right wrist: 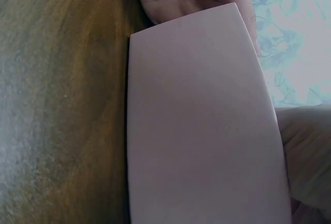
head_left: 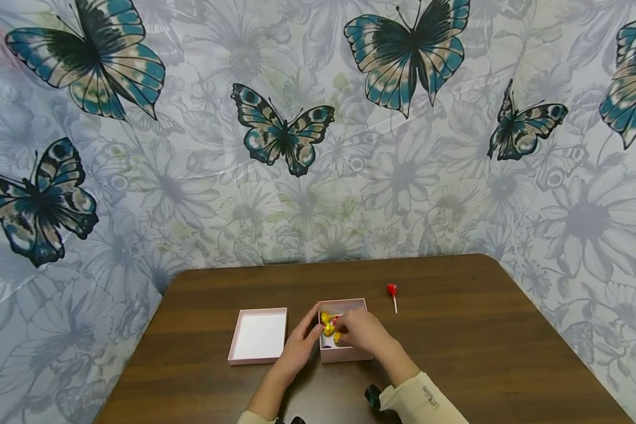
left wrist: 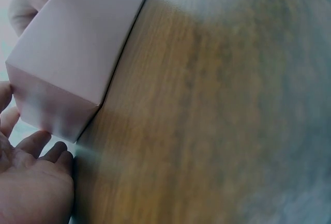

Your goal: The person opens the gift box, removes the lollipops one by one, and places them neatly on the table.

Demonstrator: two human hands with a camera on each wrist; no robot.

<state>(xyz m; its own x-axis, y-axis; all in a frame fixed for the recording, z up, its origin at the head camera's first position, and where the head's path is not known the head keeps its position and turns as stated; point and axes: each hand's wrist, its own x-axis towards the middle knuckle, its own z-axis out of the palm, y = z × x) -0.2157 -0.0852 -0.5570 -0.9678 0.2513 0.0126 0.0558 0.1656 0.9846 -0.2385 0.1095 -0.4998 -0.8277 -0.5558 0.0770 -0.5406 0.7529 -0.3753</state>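
A pink box (head_left: 348, 354) stands uncovered on the table, with several yellow-wrapped candies (head_left: 327, 329) and a bit of red inside. The left hand (head_left: 298, 343) rests against the box's left side, fingers fairly straight; in the left wrist view its fingertips touch the end wall of the box (left wrist: 77, 43). The right hand (head_left: 364, 331) reaches over the box's right wall, fingers bent down among the candies; whether they pinch one is hidden. The right wrist view shows the box's outer wall (right wrist: 201, 115) with part of the right hand (right wrist: 310, 157) behind it.
A pink-rimmed white lid (head_left: 257, 335) lies on the brown table (head_left: 482, 353) left of the box. A red lollipop (head_left: 393, 290) with a white stick lies behind the box to the right. A butterfly-patterned cloth hangs behind the table.
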